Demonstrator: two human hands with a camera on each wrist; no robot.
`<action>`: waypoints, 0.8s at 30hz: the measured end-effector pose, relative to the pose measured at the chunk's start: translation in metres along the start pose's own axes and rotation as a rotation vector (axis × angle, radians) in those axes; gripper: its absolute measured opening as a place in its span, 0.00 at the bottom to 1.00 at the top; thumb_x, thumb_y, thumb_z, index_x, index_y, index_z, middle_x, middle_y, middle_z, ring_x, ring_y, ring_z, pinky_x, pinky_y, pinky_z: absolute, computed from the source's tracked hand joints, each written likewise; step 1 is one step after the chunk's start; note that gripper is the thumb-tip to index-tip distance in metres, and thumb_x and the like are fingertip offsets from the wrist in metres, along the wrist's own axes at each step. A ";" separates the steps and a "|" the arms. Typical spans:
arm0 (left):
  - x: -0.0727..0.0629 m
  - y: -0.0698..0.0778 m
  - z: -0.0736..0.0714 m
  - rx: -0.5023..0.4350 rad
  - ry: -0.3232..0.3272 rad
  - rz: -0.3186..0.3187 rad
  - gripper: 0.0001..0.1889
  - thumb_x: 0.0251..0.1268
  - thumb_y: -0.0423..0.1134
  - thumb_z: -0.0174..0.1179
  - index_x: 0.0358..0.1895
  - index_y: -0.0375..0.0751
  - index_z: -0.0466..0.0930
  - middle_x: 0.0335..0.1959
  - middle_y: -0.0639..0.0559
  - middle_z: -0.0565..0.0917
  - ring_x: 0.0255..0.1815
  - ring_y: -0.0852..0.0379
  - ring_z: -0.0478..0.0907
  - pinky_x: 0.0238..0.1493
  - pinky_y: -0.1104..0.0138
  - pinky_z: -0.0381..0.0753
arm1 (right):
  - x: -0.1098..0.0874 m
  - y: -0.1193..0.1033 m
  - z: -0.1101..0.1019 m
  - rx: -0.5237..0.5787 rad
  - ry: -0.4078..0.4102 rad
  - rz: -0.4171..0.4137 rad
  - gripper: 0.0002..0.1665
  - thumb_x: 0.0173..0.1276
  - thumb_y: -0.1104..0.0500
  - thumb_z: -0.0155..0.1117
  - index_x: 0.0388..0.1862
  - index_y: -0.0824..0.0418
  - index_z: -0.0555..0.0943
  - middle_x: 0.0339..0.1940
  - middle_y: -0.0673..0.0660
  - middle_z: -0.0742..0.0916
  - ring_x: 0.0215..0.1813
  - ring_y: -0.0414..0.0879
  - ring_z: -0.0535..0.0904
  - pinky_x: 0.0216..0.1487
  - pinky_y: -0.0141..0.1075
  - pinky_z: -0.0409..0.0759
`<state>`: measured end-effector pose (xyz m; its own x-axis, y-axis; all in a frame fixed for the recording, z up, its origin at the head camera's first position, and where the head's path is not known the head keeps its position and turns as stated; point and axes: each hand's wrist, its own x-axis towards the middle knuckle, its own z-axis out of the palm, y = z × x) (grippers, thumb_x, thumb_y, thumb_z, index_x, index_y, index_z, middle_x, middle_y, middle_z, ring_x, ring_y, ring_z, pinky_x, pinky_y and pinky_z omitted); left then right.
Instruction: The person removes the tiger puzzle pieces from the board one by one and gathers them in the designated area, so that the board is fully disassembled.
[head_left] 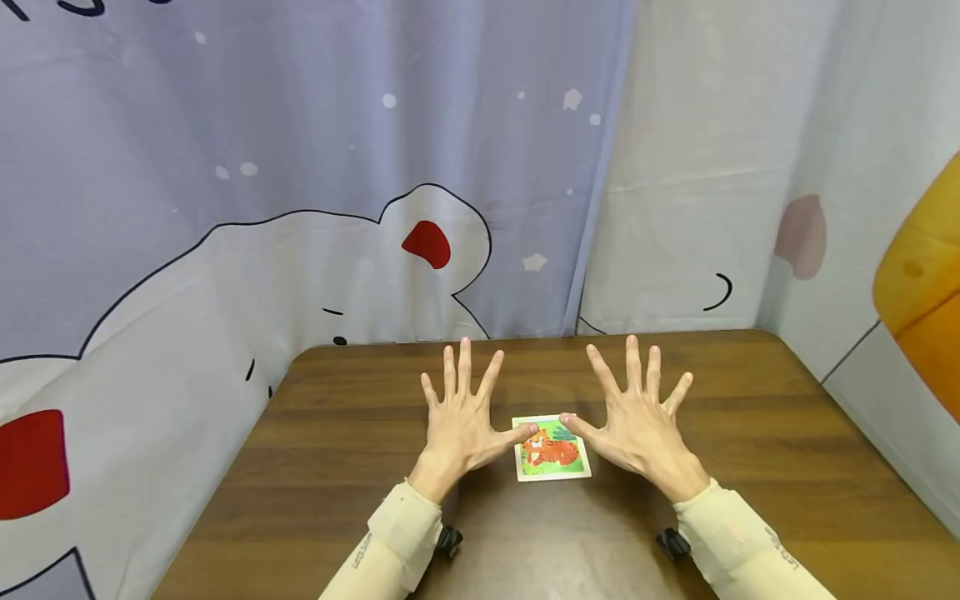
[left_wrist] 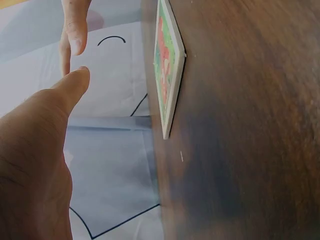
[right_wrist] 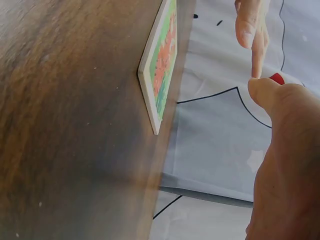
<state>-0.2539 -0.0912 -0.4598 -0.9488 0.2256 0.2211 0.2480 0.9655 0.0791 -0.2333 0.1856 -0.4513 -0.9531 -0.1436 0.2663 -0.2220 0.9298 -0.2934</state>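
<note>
A square picture puzzle board [head_left: 553,467] with a pale border lies flat on the table, showing an orange tiger on green. My left hand [head_left: 461,425] is spread wide above the table on its left side, thumb reaching over the picture's upper left. On the other side my right hand [head_left: 641,425] is spread the same way, its thumb over the top edge. Both wrist views show the board [left_wrist: 172,75] lying below the hands, with a gap between thumb and board. Neither hand holds anything.
The brown wooden table [head_left: 315,467] has rounded far corners. Behind it hangs a printed curtain [head_left: 315,108] in lilac and white, reaching down to the table's back edge. A white curtain [head_left: 690,167] with an orange figure covers the right side. Dark wrist cameras [head_left: 673,544] sit under the sleeves.
</note>
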 end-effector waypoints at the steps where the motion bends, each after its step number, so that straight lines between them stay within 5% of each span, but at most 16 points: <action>1: -0.001 0.000 0.000 -0.003 0.004 0.001 0.67 0.57 0.92 0.54 0.94 0.68 0.36 0.93 0.43 0.22 0.94 0.34 0.26 0.84 0.24 0.42 | -0.001 0.000 0.000 -0.001 0.000 0.001 0.69 0.69 0.14 0.59 0.96 0.40 0.45 0.93 0.69 0.34 0.90 0.77 0.24 0.70 0.88 0.18; 10: -0.007 -0.002 -0.002 -0.068 0.005 0.012 0.64 0.61 0.87 0.59 0.94 0.66 0.42 0.94 0.42 0.25 0.94 0.33 0.33 0.87 0.30 0.45 | -0.002 -0.001 -0.003 0.013 -0.014 0.011 0.68 0.70 0.14 0.58 0.96 0.39 0.43 0.93 0.72 0.37 0.90 0.78 0.26 0.70 0.88 0.18; 16: -0.007 -0.002 -0.002 -0.115 0.008 0.013 0.63 0.61 0.86 0.60 0.94 0.66 0.42 0.94 0.43 0.27 0.94 0.34 0.35 0.88 0.33 0.47 | 0.001 0.005 -0.008 0.224 -0.067 0.083 0.67 0.74 0.18 0.59 0.96 0.38 0.38 0.92 0.78 0.42 0.90 0.81 0.30 0.72 0.87 0.20; 24: -0.010 0.000 -0.003 -0.192 0.001 0.035 0.62 0.61 0.84 0.64 0.93 0.60 0.53 0.95 0.41 0.31 0.93 0.33 0.48 0.86 0.36 0.59 | 0.002 0.018 -0.009 0.394 -0.071 0.117 0.66 0.77 0.24 0.63 0.96 0.43 0.38 0.91 0.77 0.52 0.90 0.81 0.44 0.77 0.87 0.37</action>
<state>-0.2442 -0.0937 -0.4586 -0.9387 0.2585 0.2279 0.3138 0.9146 0.2551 -0.2377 0.2045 -0.4480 -0.9853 -0.0803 0.1506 -0.1600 0.7423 -0.6507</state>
